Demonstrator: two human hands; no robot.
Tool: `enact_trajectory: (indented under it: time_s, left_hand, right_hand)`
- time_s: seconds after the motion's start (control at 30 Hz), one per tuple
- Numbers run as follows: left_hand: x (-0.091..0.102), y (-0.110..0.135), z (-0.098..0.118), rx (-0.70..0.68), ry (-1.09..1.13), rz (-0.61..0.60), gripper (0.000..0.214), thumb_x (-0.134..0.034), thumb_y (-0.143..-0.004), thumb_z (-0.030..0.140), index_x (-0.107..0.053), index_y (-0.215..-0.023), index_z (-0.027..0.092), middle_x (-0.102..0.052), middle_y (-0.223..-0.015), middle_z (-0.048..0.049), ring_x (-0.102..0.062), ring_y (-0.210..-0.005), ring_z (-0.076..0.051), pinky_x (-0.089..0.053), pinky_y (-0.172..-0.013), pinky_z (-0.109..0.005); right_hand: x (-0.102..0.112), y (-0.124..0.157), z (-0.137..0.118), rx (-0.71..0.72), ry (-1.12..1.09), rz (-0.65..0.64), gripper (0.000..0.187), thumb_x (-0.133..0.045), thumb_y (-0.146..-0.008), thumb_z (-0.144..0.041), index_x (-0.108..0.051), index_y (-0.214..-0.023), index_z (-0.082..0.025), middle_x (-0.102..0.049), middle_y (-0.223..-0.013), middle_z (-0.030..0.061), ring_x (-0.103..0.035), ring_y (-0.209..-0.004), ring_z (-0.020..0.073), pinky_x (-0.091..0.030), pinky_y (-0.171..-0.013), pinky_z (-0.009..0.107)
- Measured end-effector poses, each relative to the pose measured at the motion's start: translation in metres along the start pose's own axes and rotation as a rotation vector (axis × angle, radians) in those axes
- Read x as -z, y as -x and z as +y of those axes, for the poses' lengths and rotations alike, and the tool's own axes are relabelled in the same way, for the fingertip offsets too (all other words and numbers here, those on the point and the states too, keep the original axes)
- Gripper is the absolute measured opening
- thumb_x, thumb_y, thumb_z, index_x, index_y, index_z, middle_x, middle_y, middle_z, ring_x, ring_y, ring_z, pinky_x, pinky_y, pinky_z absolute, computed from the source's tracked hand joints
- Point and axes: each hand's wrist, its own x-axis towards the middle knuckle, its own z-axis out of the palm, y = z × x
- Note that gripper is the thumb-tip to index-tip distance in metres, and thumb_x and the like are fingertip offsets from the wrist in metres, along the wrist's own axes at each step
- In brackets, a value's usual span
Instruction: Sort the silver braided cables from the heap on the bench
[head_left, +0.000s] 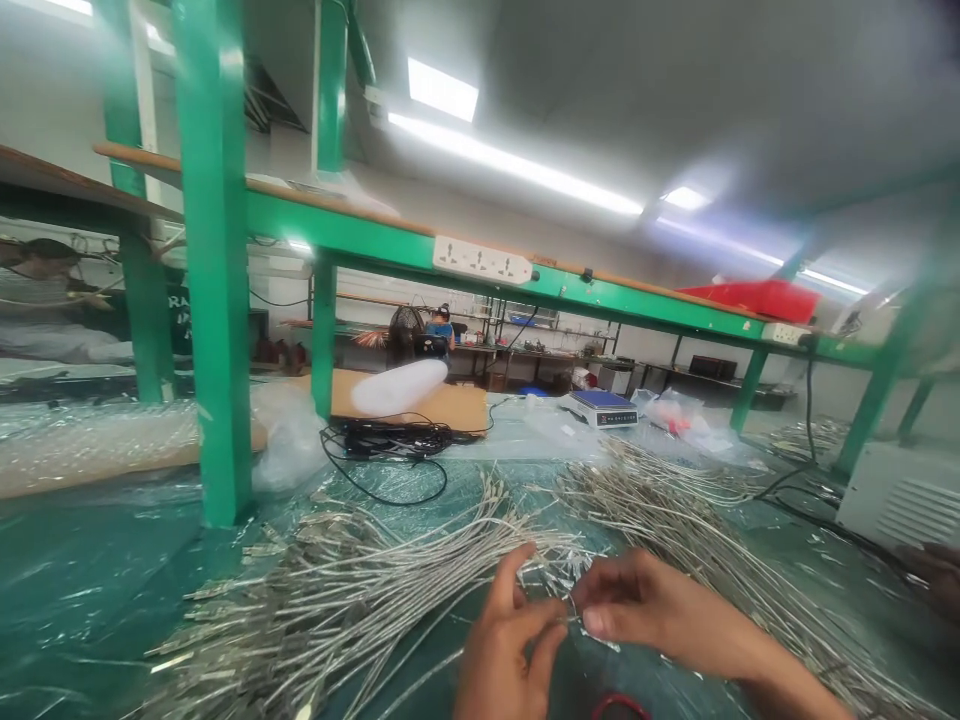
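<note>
My left hand and my right hand meet low in the middle, fingertips almost touching. Both are closed in a pinch on the thin end of a cable, whose tip shows as a small pale strand between them. What exactly is at that end is too small to tell. Left of my hands lies a spread heap of silvery-white cables with metallic ends. A second bundle of similar cables runs past my right hand. A red ring-shaped thing, partly cut off, shows at the bottom edge.
Green posts and a shelf beam with a power strip stand over the bench. Beyond are black cables, a white foam roll and a digital scale. A grey vented box sits at right. Other people are in the background.
</note>
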Motion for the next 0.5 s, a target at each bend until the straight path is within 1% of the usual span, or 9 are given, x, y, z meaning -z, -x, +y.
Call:
enact_trajectory:
  time_s: [0.1, 0.17, 0.23, 0.3, 0.4, 0.5]
  left_hand:
    - [-0.001, 0.001, -0.002, 0.01, 0.002, -0.049, 0.022, -0.053, -0.086, 0.022, -0.075, -0.087, 0.026, -0.046, -0.142, -0.0085, -0.061, -0.081, -0.02, -0.052, -0.079, -0.038]
    - [0.001, 0.001, 0.0, 0.013, -0.005, -0.084, 0.021, -0.054, -0.086, 0.021, -0.075, -0.086, 0.026, -0.047, -0.141, -0.0087, -0.06, -0.081, -0.02, -0.052, -0.079, -0.038]
    - [0.004, 0.0, 0.006, 0.024, -0.018, -0.109, 0.021, -0.054, -0.085, 0.02, -0.074, -0.083, 0.024, -0.048, -0.14, -0.0088, -0.06, -0.083, -0.021, -0.052, -0.079, -0.037]
    - [0.007, -0.001, 0.013, 0.058, -0.029, -0.118, 0.021, -0.055, -0.086, 0.019, -0.075, -0.082, 0.024, -0.048, -0.141, -0.0085, -0.06, -0.087, -0.022, -0.052, -0.081, -0.038]
    - [0.01, -0.003, 0.02, 0.1, -0.033, -0.122, 0.02, -0.057, -0.086, 0.019, -0.076, -0.084, 0.026, -0.048, -0.141, -0.0076, -0.059, -0.093, -0.023, -0.051, -0.086, -0.039]
    - [0.011, -0.003, 0.023, 0.085, -0.014, -0.125, 0.019, -0.059, -0.086, 0.019, -0.076, -0.083, 0.026, -0.05, -0.139, -0.007, -0.058, -0.095, -0.023, -0.052, -0.087, -0.039]
  right_hand:
    - [-0.001, -0.002, 0.004, -0.026, 0.04, 0.051, 0.03, -0.066, -0.082, -0.043, -0.072, -0.094, -0.016, -0.067, -0.08, 0.0021, -0.056, -0.073, 0.0157, -0.042, -0.065, 0.024]
    - [-0.004, -0.006, 0.01, -0.048, 0.05, 0.064, 0.026, -0.07, -0.078, -0.038, -0.072, -0.088, -0.015, -0.065, -0.072, 0.0, -0.054, -0.066, 0.0138, -0.04, -0.06, 0.023]
    - [-0.008, -0.012, 0.016, -0.064, 0.028, 0.078, 0.021, -0.072, -0.075, -0.034, -0.071, -0.08, -0.014, -0.058, -0.061, -0.0032, -0.047, -0.057, 0.0107, -0.035, -0.053, 0.021]
    - [-0.011, -0.017, 0.021, -0.067, -0.008, 0.116, 0.019, -0.07, -0.076, -0.032, -0.069, -0.073, -0.013, -0.052, -0.056, -0.0053, -0.041, -0.053, 0.0087, -0.03, -0.05, 0.02]
    - [-0.012, -0.019, 0.021, -0.066, -0.055, 0.165, 0.021, -0.069, -0.076, -0.031, -0.066, -0.066, -0.013, -0.047, -0.054, -0.0062, -0.037, -0.052, 0.0082, -0.028, -0.049, 0.02]
    - [-0.007, -0.019, 0.014, -0.067, -0.087, 0.212, 0.022, -0.071, -0.074, -0.032, -0.066, -0.063, -0.014, -0.049, -0.052, -0.006, -0.038, -0.05, 0.0086, -0.029, -0.049, 0.021]
